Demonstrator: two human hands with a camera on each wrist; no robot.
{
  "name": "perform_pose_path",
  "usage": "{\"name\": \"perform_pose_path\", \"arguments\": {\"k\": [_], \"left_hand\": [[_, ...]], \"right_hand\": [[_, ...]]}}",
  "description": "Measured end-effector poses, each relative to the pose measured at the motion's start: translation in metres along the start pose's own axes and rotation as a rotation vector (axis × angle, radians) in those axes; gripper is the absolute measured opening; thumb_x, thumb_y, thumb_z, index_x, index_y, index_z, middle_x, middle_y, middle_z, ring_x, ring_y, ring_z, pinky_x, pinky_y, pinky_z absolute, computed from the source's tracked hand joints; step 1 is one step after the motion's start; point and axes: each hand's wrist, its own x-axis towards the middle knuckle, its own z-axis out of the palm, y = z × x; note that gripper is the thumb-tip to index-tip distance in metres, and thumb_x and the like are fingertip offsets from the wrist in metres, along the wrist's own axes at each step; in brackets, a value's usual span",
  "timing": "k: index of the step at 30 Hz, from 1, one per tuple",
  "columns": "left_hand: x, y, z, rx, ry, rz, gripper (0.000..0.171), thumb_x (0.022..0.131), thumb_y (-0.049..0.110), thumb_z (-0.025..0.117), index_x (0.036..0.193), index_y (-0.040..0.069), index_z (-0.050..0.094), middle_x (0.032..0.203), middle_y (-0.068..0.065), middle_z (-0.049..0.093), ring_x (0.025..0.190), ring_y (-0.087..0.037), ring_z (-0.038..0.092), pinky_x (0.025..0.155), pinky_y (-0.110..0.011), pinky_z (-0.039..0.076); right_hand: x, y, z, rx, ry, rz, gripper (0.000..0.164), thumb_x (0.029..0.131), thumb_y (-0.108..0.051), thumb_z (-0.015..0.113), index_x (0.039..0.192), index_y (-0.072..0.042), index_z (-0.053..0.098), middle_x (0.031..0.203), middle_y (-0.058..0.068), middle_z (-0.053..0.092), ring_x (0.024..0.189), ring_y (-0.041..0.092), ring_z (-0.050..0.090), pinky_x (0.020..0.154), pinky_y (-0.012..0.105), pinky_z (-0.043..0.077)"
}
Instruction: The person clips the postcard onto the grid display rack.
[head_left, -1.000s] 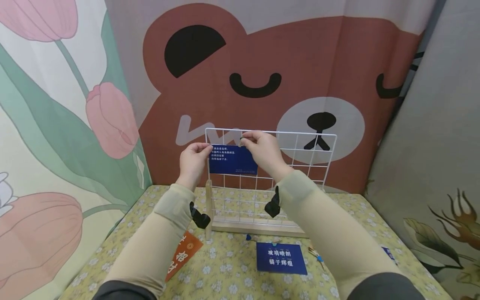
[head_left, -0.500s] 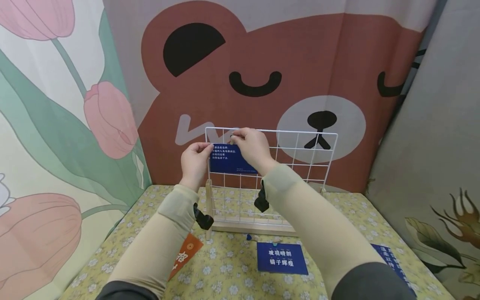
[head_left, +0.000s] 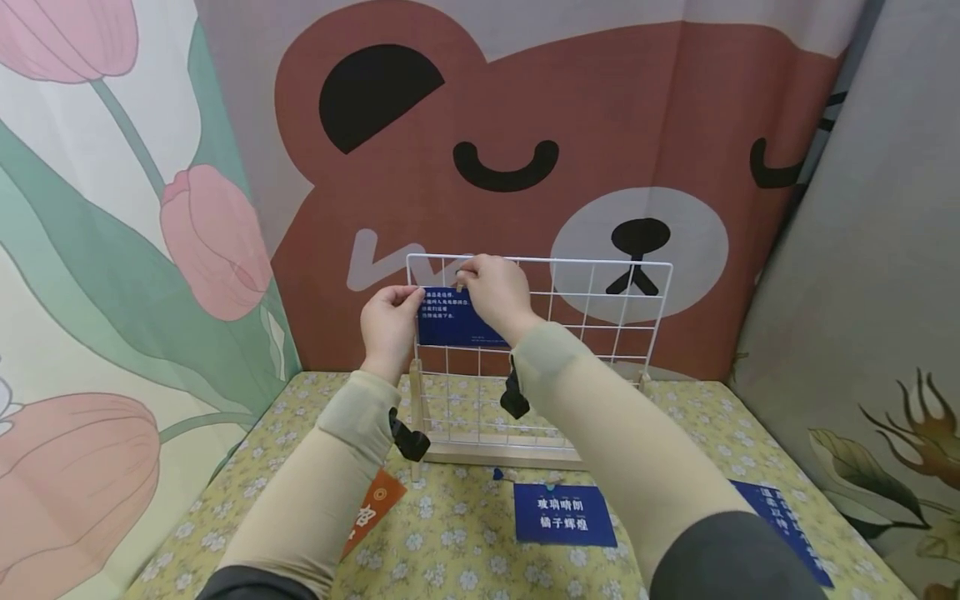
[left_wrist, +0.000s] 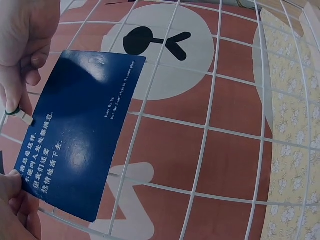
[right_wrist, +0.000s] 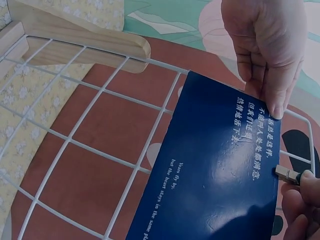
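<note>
I'm getting soft light in the head view; both wrist views are running dimmer. There, glare is spotting the blue printed card (left_wrist: 82,132), shadow is darkening one corner, and distortion is bowing the white wire grid (left_wrist: 206,127).

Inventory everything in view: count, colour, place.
Wire grid: 1, white, in wooden stand.
Wooden stand: 1, pale, on table.
Raised card: 1, blue, grid's upper left.
Clip: 1, pale, raised card's top edge.
Middle card: 1, blue, on table, centre.
Right card: 1, blue, on table, partly hidden.
Left card: 1, orange, on table, partly hidden.
Small pieces: at least 2, blue and teal, near middle card.
Tablecloth: 1, yellow floral, on table.
Bear backdrop: 1, reddish-brown, behind.
Tulip curtain: 1, multicoloured, left.
Grey curtain: 1, grey, right.
Wrist devices: 2, black, at wrists.
Sleeves: 2, cream, both arms.
Left hand: 1, bare, pinching raised card.
Right hand: 1, bare, pinching clip.
</note>
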Motion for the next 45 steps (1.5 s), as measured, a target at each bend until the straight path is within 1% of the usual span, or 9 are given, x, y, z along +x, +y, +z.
{"name": "perform_pose_path", "arguments": {"k": [5, 8, 18, 25, 29, 33, 38, 42, 45], "left_hand": [[0.000, -0.001, 0.001, 0.006, 0.015, 0.014, 0.020, 0.092, 0.026, 0.068, 0.098, 0.007, 0.071, 0.094, -0.005, 0.068, 0.088, -0.017, 0.060, 0.078, -0.034, 0.050], [0.001, -0.002, 0.002, -0.002, 0.029, 0.030, 0.019, 0.091, 0.025, 0.069, 0.097, 0.006, 0.072, 0.094, -0.006, 0.068, 0.086, -0.017, 0.060, 0.077, -0.033, 0.050], [0.001, -0.003, 0.002, -0.024, 0.032, 0.032, 0.020, 0.091, 0.023, 0.069, 0.098, 0.005, 0.071, 0.093, -0.008, 0.068, 0.085, -0.018, 0.059, 0.076, -0.032, 0.049], [-0.003, -0.004, -0.004, -0.042, 0.000, 0.011, 0.021, 0.092, 0.024, 0.068, 0.103, 0.006, 0.069, 0.097, -0.006, 0.066, 0.089, -0.017, 0.058, 0.080, -0.032, 0.050], [-0.007, -0.008, -0.007, -0.029, -0.005, 0.031, 0.021, 0.092, 0.023, 0.068, 0.104, 0.006, 0.069, 0.096, -0.006, 0.065, 0.089, -0.018, 0.058, 0.078, -0.032, 0.048], [-0.012, -0.010, -0.008, -0.033, -0.010, 0.043, 0.021, 0.092, 0.022, 0.067, 0.104, 0.005, 0.069, 0.095, -0.006, 0.064, 0.087, -0.018, 0.057, 0.075, -0.030, 0.046], [-0.023, -0.014, -0.010, -0.057, -0.034, 0.053, 0.020, 0.093, 0.022, 0.066, 0.104, 0.006, 0.069, 0.095, -0.006, 0.062, 0.085, -0.018, 0.056, 0.072, -0.031, 0.046], [-0.035, -0.018, -0.011, -0.070, -0.052, 0.046, 0.020, 0.093, 0.023, 0.065, 0.105, 0.007, 0.068, 0.098, -0.006, 0.058, 0.087, -0.018, 0.055, 0.073, -0.033, 0.047], [-0.044, -0.022, -0.010, -0.073, -0.057, 0.038, 0.020, 0.093, 0.022, 0.065, 0.106, 0.006, 0.068, 0.101, -0.007, 0.057, 0.090, -0.019, 0.054, 0.075, -0.033, 0.046]], "right_hand": [[0.001, -0.003, 0.002, -0.033, -0.010, -0.007, 0.024, 0.101, -0.026, 0.052, 0.106, -0.014, 0.073, 0.088, -0.001, 0.070, 0.079, 0.014, 0.062, 0.072, 0.032, 0.050], [0.002, -0.004, 0.003, -0.041, -0.027, 0.000, 0.026, 0.102, -0.026, 0.050, 0.104, -0.014, 0.072, 0.088, -0.001, 0.069, 0.078, 0.014, 0.062, 0.071, 0.032, 0.050], [-0.001, -0.003, 0.005, -0.059, -0.064, -0.007, 0.028, 0.102, -0.027, 0.048, 0.116, -0.015, 0.069, 0.095, -0.001, 0.070, 0.085, 0.014, 0.064, 0.075, 0.032, 0.051], [-0.006, 0.001, 0.009, -0.074, -0.047, -0.078, 0.031, 0.101, -0.026, 0.052, 0.129, -0.014, 0.062, 0.110, 0.003, 0.068, 0.093, 0.015, 0.064, 0.081, 0.033, 0.051], [-0.011, 0.008, 0.010, -0.048, -0.012, -0.125, 0.032, 0.101, -0.024, 0.053, 0.131, -0.016, 0.060, 0.120, 0.003, 0.065, 0.102, 0.016, 0.063, 0.085, 0.033, 0.050], [-0.020, 0.015, 0.009, -0.027, 0.042, -0.163, 0.032, 0.100, -0.024, 0.054, 0.131, -0.017, 0.061, 0.126, 0.003, 0.062, 0.106, 0.016, 0.062, 0.083, 0.033, 0.052], [-0.035, 0.025, 0.009, -0.036, 0.117, -0.196, 0.031, 0.101, -0.023, 0.053, 0.129, -0.016, 0.063, 0.126, 0.004, 0.062, 0.099, 0.017, 0.065, 0.071, 0.033, 0.053], [-0.048, 0.036, 0.010, -0.043, 0.182, -0.245, 0.028, 0.099, -0.021, 0.055, 0.125, -0.014, 0.066, 0.118, 0.005, 0.066, 0.091, 0.017, 0.066, 0.063, 0.031, 0.052], [-0.059, 0.044, 0.011, -0.040, 0.209, -0.279, 0.027, 0.098, -0.019, 0.057, 0.122, -0.012, 0.068, 0.112, 0.006, 0.068, 0.085, 0.016, 0.066, 0.055, 0.028, 0.049]]}}
